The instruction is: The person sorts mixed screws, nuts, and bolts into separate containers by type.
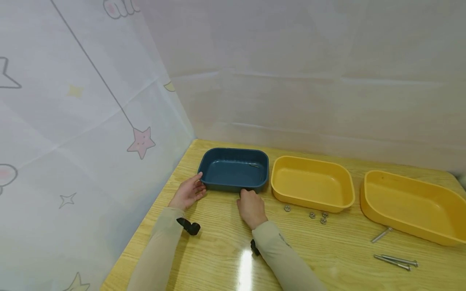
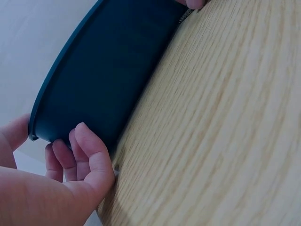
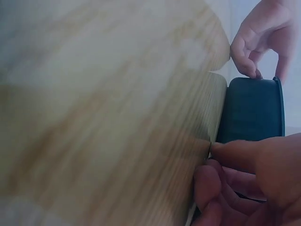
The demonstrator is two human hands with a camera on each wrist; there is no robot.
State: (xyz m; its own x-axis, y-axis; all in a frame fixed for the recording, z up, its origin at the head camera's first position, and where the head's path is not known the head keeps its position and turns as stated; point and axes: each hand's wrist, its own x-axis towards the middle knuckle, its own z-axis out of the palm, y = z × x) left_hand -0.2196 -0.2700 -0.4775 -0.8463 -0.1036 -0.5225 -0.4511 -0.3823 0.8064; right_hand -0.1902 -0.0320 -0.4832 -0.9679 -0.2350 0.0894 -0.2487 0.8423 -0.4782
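My left hand (image 1: 188, 193) grips the left front corner of a dark blue tray (image 1: 222, 188). Its thumb is at the rim and its curled fingers (image 2: 89, 146) lie against the outer wall. Low at the tray's front wall, near its right end, my right hand (image 1: 252, 207) pinches a bolt (image 2: 185, 17) close to the tabletop. Only the bolt's threaded end shows in the left wrist view; the fingers hide the rest. Inside the blue tray lie two thin bolts, one (image 1: 254, 165) toward the back and another (image 1: 261, 178) by the right wall.
Right of the blue tray stand a yellow tray (image 1: 309, 198) and a second yellow tray (image 1: 411, 226). Several nuts, one of them a nut (image 1: 287, 208) set apart, lie before the nearer one. Three loose bolts, including a bolt (image 1: 381, 235), lie at right. Fabric walls (image 1: 291, 105) border the table.
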